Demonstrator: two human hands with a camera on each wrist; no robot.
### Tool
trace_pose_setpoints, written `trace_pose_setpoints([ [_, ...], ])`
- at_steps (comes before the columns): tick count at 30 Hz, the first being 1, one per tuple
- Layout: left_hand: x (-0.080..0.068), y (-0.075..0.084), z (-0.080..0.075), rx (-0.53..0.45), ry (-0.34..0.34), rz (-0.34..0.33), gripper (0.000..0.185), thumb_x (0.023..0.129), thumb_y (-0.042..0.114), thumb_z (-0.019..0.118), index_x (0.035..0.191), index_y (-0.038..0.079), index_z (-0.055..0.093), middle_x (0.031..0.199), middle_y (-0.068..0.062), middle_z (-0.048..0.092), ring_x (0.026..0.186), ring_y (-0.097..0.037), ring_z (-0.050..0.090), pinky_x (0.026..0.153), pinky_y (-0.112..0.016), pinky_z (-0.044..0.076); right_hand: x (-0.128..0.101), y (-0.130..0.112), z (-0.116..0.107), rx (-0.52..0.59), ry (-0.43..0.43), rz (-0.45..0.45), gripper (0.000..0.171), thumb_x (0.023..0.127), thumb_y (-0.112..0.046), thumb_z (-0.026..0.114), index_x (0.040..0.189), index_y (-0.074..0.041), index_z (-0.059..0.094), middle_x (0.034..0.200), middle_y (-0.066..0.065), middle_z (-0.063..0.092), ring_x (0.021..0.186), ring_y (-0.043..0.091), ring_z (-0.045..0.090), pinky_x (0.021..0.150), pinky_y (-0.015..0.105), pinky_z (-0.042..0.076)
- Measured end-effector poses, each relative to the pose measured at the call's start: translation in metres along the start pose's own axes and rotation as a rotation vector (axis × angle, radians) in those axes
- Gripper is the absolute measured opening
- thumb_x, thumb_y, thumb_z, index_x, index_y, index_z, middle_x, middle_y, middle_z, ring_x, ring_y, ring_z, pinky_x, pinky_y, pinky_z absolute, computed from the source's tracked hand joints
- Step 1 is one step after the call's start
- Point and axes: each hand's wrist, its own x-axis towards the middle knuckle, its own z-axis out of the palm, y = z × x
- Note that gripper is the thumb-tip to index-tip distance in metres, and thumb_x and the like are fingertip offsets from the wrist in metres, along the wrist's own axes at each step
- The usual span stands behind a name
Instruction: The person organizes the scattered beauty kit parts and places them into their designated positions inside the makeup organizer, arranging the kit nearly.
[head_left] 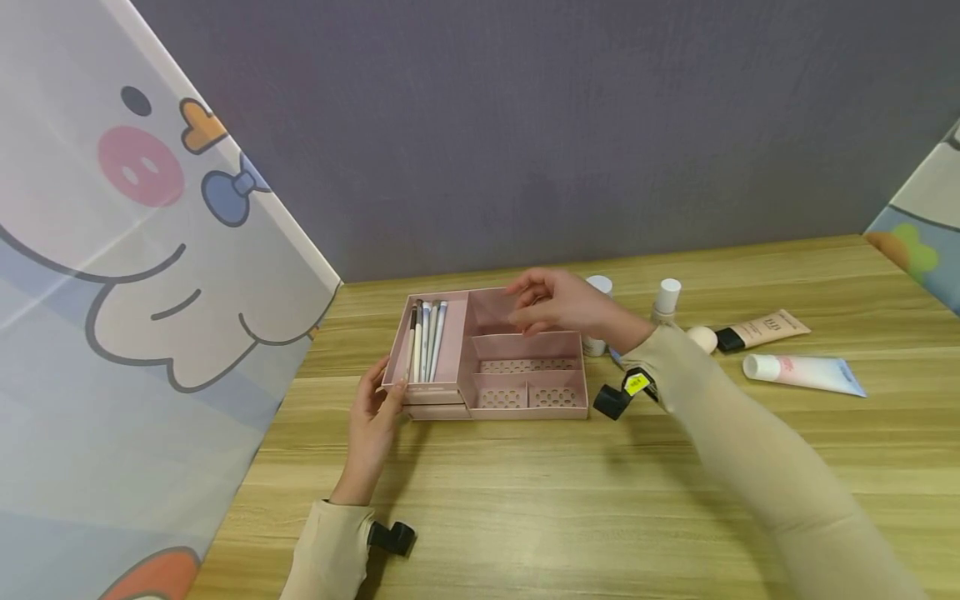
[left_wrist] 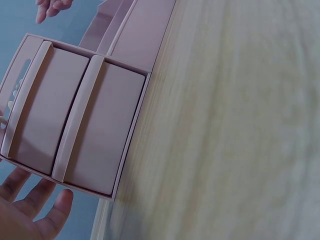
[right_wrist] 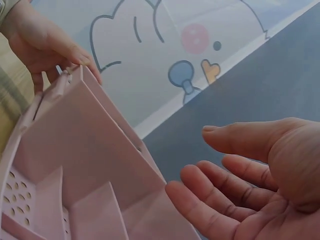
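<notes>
Your left hand (head_left: 372, 414) is resting nearest you on the desk (head_left: 570, 492), its straight fingers touching the front left corner of the pink organizer (head_left: 487, 354) and steadying it. Your right hand (head_left: 558, 304) is hovering empty over the back right compartment, fingers relaxed and apart. The brushes (head_left: 426, 337) are lying in the left compartment. The filling step appears to be in hand; the next move likely calls for reaching right to the bottles (head_left: 664, 300) and tubes (head_left: 802, 372).

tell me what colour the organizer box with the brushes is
Pale pink; the organizer box shows best in the head view.
</notes>
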Motion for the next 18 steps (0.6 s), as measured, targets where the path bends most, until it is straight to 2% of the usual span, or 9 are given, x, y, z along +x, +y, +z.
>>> trace_pose_setpoints([
  [3,0.000,0.000,0.000,-0.013,0.000,0.002,0.046,0.101,0.005,0.054,0.146,0.002,0.044,0.134,-0.023,0.050,0.097,-0.005,0.057,0.071,-0.023,0.054,-0.006,0.000,-0.009,-0.032,0.013,-0.008,0.041,0.090,0.005,0.067,0.128,0.010,0.052,0.099,0.015,0.065,0.089,0.037,0.068,0.079,0.044,0.058],
  [7,-0.001,0.001,0.001,-0.033,0.000,0.006,0.046,0.101,0.003,0.054,0.145,0.000,0.044,0.133,-0.024,0.050,0.096,-0.006,0.057,0.068,-0.023,0.054,-0.015,-0.002,-0.020,-0.081,0.050,-0.019,0.042,0.089,0.003,0.069,0.127,0.010,0.052,0.099,0.015,0.064,0.087,0.029,0.068,0.079,0.045,0.058],
  [11,-0.001,0.002,0.001,-0.041,0.002,0.004,0.045,0.101,0.003,0.054,0.145,0.000,0.044,0.132,-0.024,0.050,0.094,-0.006,0.057,0.066,-0.023,0.054,-0.023,-0.004,-0.031,-0.105,0.094,-0.045,0.043,0.088,0.005,0.070,0.126,0.010,0.051,0.100,0.016,0.064,0.085,0.022,0.067,0.074,0.038,0.059],
  [18,-0.002,0.002,0.001,-0.037,0.001,-0.009,0.045,0.101,0.005,0.055,0.145,0.002,0.045,0.133,-0.024,0.051,0.095,-0.007,0.057,0.068,-0.023,0.054,-0.035,-0.003,-0.046,-0.215,0.265,-0.081,0.041,0.087,-0.002,0.075,0.123,0.006,0.056,0.098,0.010,0.061,0.081,0.015,0.059,0.068,0.029,0.054],
])
